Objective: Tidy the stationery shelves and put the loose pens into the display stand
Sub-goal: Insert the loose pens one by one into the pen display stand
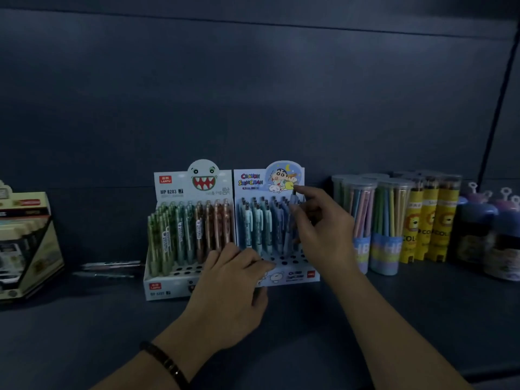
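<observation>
My right hand (pixel 320 229) fingers (pixel 305 191) pinch a pen (pixel 293 197) upright above the display stand (pixel 295 275) back row; my left hand (pixel 233 277) rests on its front, fingers loosely spread.

The white stand (pixel 171 190) is showing a red-mouthed monster and green, teal, brown pens (pixel 185 229); the pale-blue stand (pixel 295 277) is carrying cartoon prints and blue pens (pixel 260 220); yellow tubes (pixel 430 229) are wearing lions.

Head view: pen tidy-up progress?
Done: monster stand and cartoon stand hold rows of pens. In hand: right hand pinches a pen at the cartoon stand's back right; left hand rests on its front. Left: loose pens lie on the shelf left of the monster stand; front holes empty.
</observation>
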